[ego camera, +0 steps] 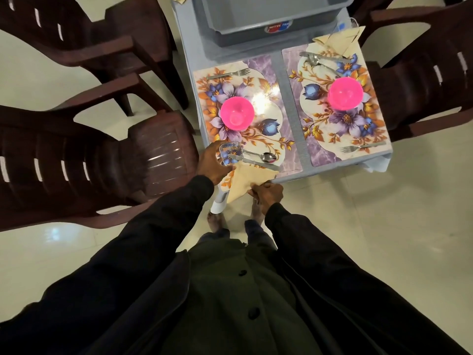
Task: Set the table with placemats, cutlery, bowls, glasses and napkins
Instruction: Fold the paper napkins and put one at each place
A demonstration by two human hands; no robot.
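Napkin (245, 179) tip points nearward, right hand (268, 194) pinching; left hand (212, 162) grips glass (231, 152).

Before the tub (271, 19) on the table (290, 111) we find the left placemat (266, 98) and right placemat (320, 139). The left bowl (237, 113) sits on one, the right bowl (345, 94) on the other.

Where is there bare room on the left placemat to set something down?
Free: the strip between its fork and the pink bowl, and the shiny patch right of the bowl. Crowded: the near edge, where glass, spoon, knife, napkin, left hand and right hand meet.
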